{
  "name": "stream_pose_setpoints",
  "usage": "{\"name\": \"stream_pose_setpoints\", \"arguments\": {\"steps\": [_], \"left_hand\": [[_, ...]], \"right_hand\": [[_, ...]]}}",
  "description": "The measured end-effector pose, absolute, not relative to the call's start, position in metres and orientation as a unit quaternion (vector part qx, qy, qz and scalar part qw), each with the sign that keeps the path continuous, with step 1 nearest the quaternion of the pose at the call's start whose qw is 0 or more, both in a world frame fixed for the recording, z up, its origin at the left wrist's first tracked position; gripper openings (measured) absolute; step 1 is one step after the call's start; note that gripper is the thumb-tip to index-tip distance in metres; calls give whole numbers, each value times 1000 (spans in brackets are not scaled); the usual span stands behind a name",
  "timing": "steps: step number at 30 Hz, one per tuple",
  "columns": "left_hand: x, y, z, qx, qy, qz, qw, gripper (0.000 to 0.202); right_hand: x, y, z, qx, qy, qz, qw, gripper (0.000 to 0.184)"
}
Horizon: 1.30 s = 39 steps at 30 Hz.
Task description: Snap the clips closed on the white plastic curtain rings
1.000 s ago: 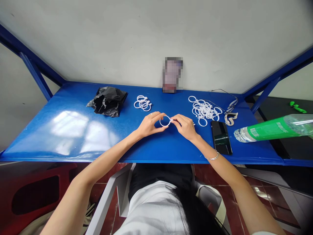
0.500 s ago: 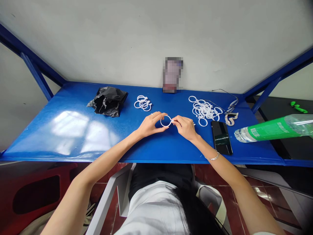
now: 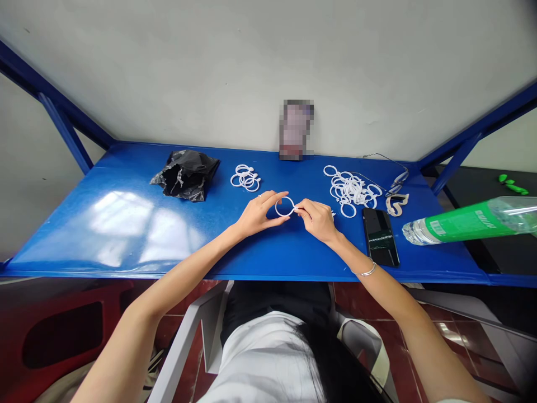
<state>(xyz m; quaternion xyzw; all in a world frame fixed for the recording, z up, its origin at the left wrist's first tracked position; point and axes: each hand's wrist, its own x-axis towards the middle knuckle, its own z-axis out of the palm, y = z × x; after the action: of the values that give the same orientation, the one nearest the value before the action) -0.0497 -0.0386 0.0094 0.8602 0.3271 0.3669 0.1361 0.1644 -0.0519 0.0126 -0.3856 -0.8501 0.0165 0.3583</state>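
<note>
Above the middle of the table, a white curtain ring (image 3: 277,211) is held upright between both hands. The fingers and thumb of my left hand (image 3: 257,216) curve round its left side and touch the rim from above and below. At the ring's right side, my right hand (image 3: 318,219) pinches the small end piece, mostly hidden by the fingertips. A small group of white rings (image 3: 250,182) lies beyond my left hand. To the right of my right hand is a larger heap of white rings (image 3: 353,190).
A crumpled black plastic bag (image 3: 191,170) lies at the back left of the blue table (image 3: 260,260). On the right are a black phone (image 3: 380,238), glasses (image 3: 398,182), a pale strap-like item (image 3: 396,205) and a green-labelled bottle (image 3: 465,221). A pixelated object (image 3: 296,131) leans on the wall.
</note>
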Motion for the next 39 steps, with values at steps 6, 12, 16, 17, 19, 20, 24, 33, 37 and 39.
{"name": "stream_pose_setpoints", "arguments": {"steps": [6, 12, 16, 17, 19, 20, 24, 33, 37, 39], "left_hand": [[-48, -40, 10, 856, 344, 363, 130, 48], [-47, -39, 8, 856, 337, 377, 106, 45], [-47, -39, 7, 857, 320, 395, 84, 43], [-47, -39, 8, 857, 317, 398, 84, 42], [-47, -39, 8, 856, 318, 397, 87, 42], [-47, -39, 8, 856, 321, 395, 88, 42], [-48, -39, 7, 857, 327, 389, 81, 43], [-48, -38, 5, 854, 294, 428, 45, 43], [-47, -38, 5, 853, 294, 430, 40, 43], [-47, -38, 5, 852, 294, 432, 39, 44]], "right_hand": [[165, -52, 11, -396, -848, 27, 353, 23], [165, -52, 11, -384, -848, 11, 365, 22], [164, -52, 13, -375, -847, 6, 377, 23], [164, -52, 13, -376, -847, 6, 376, 23], [164, -52, 13, -377, -847, 6, 376, 23], [164, -52, 13, -376, -846, 5, 378, 23], [163, -52, 13, -370, -843, -2, 389, 21], [162, -53, 13, -364, -839, -4, 404, 20], [163, -53, 13, -370, -839, -4, 398, 22], [163, -53, 12, -375, -839, -3, 394, 22]]}}
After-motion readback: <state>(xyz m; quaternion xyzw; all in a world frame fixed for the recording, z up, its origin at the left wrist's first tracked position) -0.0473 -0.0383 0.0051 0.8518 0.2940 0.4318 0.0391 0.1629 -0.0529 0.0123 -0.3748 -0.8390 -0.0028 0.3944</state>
